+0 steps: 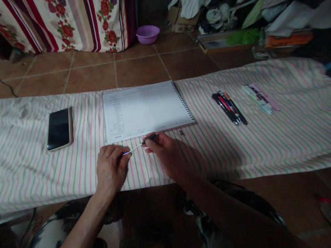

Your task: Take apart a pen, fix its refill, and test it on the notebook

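Just in front of the notebook, my two hands meet around a pen that is in two parts. My left hand (111, 165) pinches the dark bluish end of a thin pen refill (134, 148). A black pen barrel (152, 136) sits between the fingers of my right hand (166, 151), and the pale refill runs from it towards my left fingers. Past my hands lies an open spiral notebook (150, 107), its printed page mostly blank, the coil on its right. A small dark piece (181, 132) lies at the notebook's near edge; its kind is unclear.
A phone (59, 129) lies to the left on the striped cloth (220, 157). Several pens (228, 107) and a second bunch of pale pens (260, 98) lie to the right. Beyond, on the tiled floor, are a purple basin (147, 34) and piled clothes.
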`<state>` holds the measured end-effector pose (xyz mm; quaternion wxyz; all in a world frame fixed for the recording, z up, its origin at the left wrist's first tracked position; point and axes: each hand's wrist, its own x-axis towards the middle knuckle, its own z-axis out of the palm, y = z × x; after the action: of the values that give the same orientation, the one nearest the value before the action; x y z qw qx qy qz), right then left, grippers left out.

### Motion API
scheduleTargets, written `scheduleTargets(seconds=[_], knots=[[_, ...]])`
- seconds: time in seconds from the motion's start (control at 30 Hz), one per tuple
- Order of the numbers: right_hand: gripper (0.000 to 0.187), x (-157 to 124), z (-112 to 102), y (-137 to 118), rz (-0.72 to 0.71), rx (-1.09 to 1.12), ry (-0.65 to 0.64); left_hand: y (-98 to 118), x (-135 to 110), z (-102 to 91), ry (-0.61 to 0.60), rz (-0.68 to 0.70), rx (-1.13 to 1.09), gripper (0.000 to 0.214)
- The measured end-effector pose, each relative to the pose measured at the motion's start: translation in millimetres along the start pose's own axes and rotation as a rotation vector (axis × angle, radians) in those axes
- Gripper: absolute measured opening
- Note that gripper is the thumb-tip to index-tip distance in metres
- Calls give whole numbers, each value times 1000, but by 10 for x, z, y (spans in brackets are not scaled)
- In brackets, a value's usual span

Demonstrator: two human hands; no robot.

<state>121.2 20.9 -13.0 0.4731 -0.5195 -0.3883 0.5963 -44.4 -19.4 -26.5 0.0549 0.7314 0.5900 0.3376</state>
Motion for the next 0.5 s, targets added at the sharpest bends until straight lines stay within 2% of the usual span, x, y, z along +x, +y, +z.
scheduleTargets(seconds=[0.2,0.5], knots=[[18,-20,9,-27,29,41,0,8,-13,9,23,-34,-44,12],[16,-43,15,-35,-14,37,-35,72,10,-22,-11,-81,-156,12]])
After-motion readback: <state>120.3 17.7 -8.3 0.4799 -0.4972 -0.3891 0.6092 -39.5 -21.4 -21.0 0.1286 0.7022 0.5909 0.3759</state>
